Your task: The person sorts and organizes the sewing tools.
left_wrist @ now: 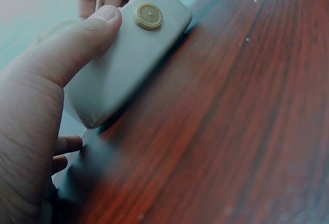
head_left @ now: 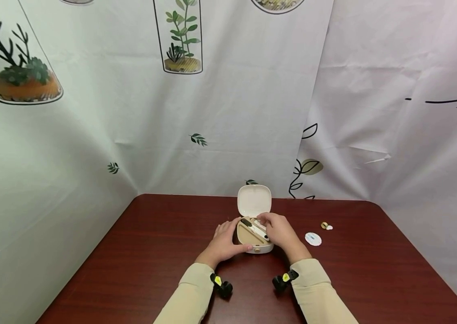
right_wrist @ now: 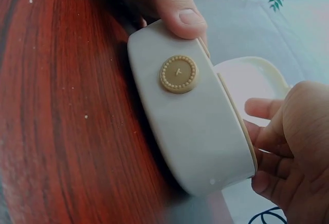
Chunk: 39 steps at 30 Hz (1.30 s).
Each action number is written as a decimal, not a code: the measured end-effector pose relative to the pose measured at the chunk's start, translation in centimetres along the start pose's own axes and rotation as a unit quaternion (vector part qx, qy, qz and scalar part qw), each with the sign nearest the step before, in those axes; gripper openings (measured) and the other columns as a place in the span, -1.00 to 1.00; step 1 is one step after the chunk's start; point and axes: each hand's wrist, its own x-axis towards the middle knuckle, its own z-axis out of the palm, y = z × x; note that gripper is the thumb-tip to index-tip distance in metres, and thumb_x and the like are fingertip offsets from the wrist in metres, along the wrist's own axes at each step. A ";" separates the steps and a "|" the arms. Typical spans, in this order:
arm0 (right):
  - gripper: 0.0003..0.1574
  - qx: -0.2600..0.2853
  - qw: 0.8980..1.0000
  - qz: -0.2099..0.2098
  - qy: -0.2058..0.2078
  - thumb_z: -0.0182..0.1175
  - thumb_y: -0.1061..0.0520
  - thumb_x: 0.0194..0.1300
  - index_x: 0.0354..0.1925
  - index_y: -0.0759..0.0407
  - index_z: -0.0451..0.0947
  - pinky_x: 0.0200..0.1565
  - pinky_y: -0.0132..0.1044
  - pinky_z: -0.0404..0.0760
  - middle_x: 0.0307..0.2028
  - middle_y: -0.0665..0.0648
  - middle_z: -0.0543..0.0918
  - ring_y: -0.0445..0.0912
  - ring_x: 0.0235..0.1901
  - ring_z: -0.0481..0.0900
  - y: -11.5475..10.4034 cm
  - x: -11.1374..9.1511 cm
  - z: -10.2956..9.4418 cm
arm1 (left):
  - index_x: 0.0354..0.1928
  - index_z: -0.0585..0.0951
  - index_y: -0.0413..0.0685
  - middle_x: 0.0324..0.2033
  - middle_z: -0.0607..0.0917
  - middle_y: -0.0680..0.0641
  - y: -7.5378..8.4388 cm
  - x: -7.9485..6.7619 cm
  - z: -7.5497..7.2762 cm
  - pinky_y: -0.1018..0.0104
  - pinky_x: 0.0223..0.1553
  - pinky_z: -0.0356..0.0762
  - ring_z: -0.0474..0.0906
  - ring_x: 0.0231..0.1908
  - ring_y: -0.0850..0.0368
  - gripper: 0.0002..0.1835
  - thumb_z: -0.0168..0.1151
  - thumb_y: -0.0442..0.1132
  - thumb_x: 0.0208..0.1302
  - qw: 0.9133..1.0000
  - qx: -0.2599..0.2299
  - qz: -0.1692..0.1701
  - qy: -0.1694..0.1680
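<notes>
A small white case (head_left: 262, 249) stands on the table with its lid (head_left: 254, 200) raised at the back. Its front carries a round gold button (right_wrist: 178, 74). Inside lies a beige tray (head_left: 246, 236) holding a white stick-like tool with a black tip (head_left: 257, 230) and a dark piece (head_left: 246, 222). My left hand (head_left: 224, 242) grips the case from the left, thumb on the front upper edge. My right hand (head_left: 280, 230) reaches over the right side, its bent fingers at the tray. Whether they pinch anything is hidden.
To the right of the case a white round disc (head_left: 313, 239) lies on the dark red table (head_left: 172, 243). Beyond it is a small gold and white item (head_left: 326, 226). Printed white cloth (head_left: 232, 112) hangs along the table's back and sides.
</notes>
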 end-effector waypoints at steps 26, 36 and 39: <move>-0.62 -0.088 0.982 0.061 0.153 0.13 0.23 0.41 0.13 0.36 0.59 0.09 0.29 0.45 0.16 0.46 0.49 0.38 0.12 0.46 11.2 -3.1 -6.6 | 0.56 0.19 0.10 0.47 0.29 -0.19 0.1 -0.1 -0.2 -0.22 0.49 -0.14 0.05 0.50 -0.26 0.10 0.39 0.40 0.06 1.000 -0.009 0.001 -0.002; -0.61 -0.082 0.975 0.108 0.177 0.15 0.23 0.39 0.12 0.40 0.59 0.06 0.27 0.47 0.11 0.49 0.49 0.37 0.05 0.49 13.3 -4.2 -7.3 | 0.56 0.19 0.10 0.47 0.30 -0.16 0.3 -0.1 -0.3 -0.22 0.49 -0.14 0.05 0.51 -0.24 0.10 0.38 0.40 0.07 1.000 -0.007 -0.001 -0.002; -0.61 -0.078 0.976 0.115 0.170 0.14 0.23 0.39 0.12 0.41 0.59 0.05 0.27 0.48 0.11 0.50 0.49 0.37 0.05 0.49 13.5 -4.2 -7.2 | 0.56 0.19 0.08 0.46 0.31 -0.16 0.2 -0.1 -0.1 -0.22 0.49 -0.12 0.07 0.50 -0.22 0.11 0.39 0.40 0.06 1.000 -0.005 0.000 0.000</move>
